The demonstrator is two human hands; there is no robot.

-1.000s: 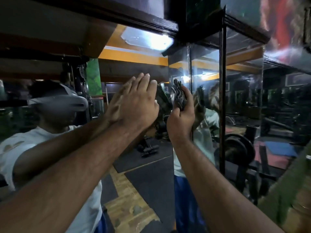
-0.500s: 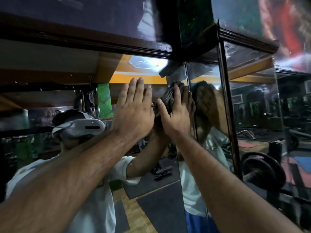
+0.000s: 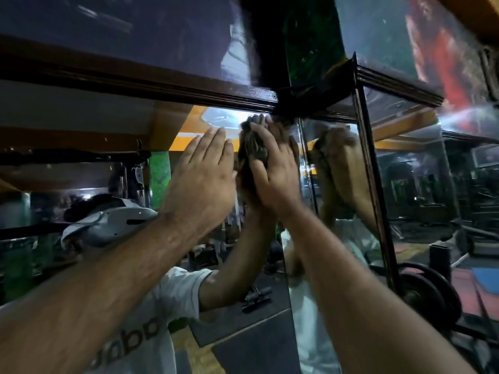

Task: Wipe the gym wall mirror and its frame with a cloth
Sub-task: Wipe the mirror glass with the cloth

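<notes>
While the left hand (image 3: pixel 201 182) stays flat on the mirror (image 3: pixel 81 147), the right hand (image 3: pixel 275 171), fingers straight, has pushed the cloth (image 3: pixel 252 149) up to the frame (image 3: pixel 167 85).

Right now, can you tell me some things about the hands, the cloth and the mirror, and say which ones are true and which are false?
1. The right hand presses a dark crumpled cloth against the wall mirror glass. True.
2. The left hand holds a spray bottle. False: it lies flat, fingers straight, holding nothing.
3. The cloth is near the dark wooden frame along the top. True.
4. The cloth is bright white. False: it is dark.
</notes>
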